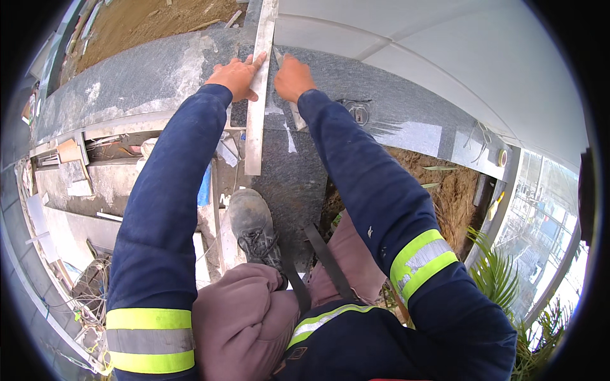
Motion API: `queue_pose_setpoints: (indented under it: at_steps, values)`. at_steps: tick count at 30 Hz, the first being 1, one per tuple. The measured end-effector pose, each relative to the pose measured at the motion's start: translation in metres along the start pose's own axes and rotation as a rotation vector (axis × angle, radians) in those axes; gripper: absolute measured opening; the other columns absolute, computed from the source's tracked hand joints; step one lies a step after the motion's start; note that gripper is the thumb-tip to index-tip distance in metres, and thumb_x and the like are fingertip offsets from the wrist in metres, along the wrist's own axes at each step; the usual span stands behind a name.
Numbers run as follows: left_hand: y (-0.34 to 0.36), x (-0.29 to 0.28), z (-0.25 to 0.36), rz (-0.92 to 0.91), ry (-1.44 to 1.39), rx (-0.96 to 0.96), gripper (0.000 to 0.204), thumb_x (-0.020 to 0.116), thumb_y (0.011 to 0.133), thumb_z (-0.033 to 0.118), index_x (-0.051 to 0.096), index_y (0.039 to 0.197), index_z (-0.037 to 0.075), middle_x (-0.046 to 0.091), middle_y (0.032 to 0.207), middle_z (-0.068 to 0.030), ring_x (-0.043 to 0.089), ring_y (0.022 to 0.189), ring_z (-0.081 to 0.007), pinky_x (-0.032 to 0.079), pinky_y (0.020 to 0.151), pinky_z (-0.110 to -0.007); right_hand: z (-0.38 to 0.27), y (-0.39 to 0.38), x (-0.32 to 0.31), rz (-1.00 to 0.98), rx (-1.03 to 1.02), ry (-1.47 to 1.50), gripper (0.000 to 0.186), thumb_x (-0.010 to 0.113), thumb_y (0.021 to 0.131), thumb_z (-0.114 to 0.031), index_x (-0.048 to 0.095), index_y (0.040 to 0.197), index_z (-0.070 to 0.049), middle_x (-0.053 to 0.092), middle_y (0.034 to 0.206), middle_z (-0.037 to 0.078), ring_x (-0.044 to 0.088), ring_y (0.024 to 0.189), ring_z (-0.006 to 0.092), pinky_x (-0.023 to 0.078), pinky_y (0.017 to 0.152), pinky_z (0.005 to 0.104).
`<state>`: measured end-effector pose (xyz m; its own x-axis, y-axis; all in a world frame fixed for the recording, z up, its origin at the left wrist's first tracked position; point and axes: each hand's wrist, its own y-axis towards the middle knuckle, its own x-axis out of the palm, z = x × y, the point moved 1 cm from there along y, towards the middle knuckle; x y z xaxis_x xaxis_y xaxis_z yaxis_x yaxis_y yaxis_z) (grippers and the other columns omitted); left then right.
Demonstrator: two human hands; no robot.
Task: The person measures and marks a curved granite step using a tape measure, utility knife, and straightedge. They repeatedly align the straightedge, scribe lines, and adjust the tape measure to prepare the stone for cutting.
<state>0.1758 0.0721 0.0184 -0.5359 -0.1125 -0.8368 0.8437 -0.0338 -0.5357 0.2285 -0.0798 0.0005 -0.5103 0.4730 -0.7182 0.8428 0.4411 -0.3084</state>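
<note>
Left hand [235, 77] splayed on the pale strip [253, 143], right hand [294, 77] curled round a slim, mostly hidden tool [278, 58] just beside it

The strip lies over dark stone [289, 168], near end towards the shoe [250, 216]; good form here, I'd say: even pressure down its length, left fingertips clear of the tool, and the tool kept snug to the edge

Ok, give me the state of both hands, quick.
Left hand: open, resting on the long pale strip.
Right hand: closed, apparently on a slim object, kind unclear.
</note>
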Motion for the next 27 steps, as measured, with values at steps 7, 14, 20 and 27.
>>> queue_pose_setpoints:
  at_steps: [7,14,20,27]
  values:
    - [0.0,0.001,-0.001,0.014,0.006,-0.014,0.111,0.085,0.08,0.032,0.013,0.164,0.028,0.035,0.163,-0.0063,0.042,0.143,-0.0291,0.04,0.111,-0.06,0.0,0.014,0.003,-0.019,-0.066,0.077,0.033,0.059,0.086,-0.007,0.059,0.114,0.01,0.068,0.104,0.034,0.068,0.101,0.0471,0.055,0.09,0.0514]
    - [0.004,0.0,0.001,0.007,0.01,-0.005,0.112,0.085,0.08,0.03,0.011,0.164,0.028,0.036,0.163,-0.0077,0.041,0.143,-0.0308,0.036,0.113,-0.064,0.003,0.022,0.002,-0.039,-0.056,0.035,0.04,0.057,0.087,-0.006,0.058,0.124,0.009,0.072,0.089,0.027,0.072,0.081,0.0383,0.059,0.075,0.0424]
    - [0.002,0.002,-0.001,0.013,0.044,-0.009,0.11,0.085,0.08,0.035,0.013,0.164,0.028,0.039,0.161,-0.0063,0.043,0.143,-0.0295,0.037,0.114,-0.063,-0.007,0.009,0.002,0.032,-0.104,-0.031,0.049,0.055,0.088,-0.006,0.055,0.135,0.008,0.071,0.095,0.031,0.072,0.088,0.0441,0.058,0.083,0.0459]
    - [0.001,0.001,-0.001,0.0,0.003,0.011,0.111,0.085,0.08,0.027,0.012,0.164,0.026,0.037,0.162,-0.0105,0.042,0.142,-0.033,0.04,0.113,-0.06,-0.011,-0.004,0.014,0.116,-0.085,-0.008,0.053,0.055,0.086,-0.004,0.051,0.137,0.01,0.07,0.097,0.032,0.07,0.095,0.0464,0.055,0.088,0.0505]
